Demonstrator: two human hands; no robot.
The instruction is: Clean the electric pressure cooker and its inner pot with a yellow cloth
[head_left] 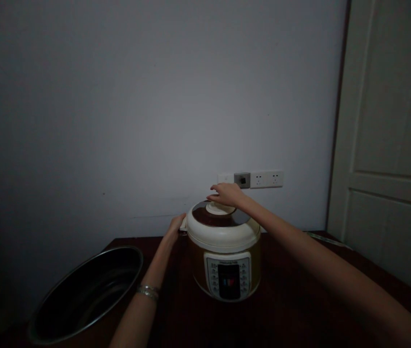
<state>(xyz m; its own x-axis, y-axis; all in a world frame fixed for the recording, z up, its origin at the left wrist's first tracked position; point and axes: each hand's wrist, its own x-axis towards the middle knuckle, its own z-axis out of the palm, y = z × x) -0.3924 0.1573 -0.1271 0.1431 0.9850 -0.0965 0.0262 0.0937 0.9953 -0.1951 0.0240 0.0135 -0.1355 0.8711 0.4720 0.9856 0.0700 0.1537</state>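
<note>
A gold and cream electric pressure cooker [225,251] stands on a dark wooden table [292,299], its control panel facing me. My right hand [227,194] lies over the top of the cooker's lid [221,223], fingers stretched flat above the centre knob. My left hand [175,228] reaches to the cooker's left side and its fingers curl round a small white handle at the lid's rim. A bracelet [148,291] sits on my left wrist.
A large dark metal bowl [85,292] rests at the table's left front. A white wall socket strip [252,180] is fixed on the wall behind the cooker. A cream door [389,145] stands at the right. The room is dim.
</note>
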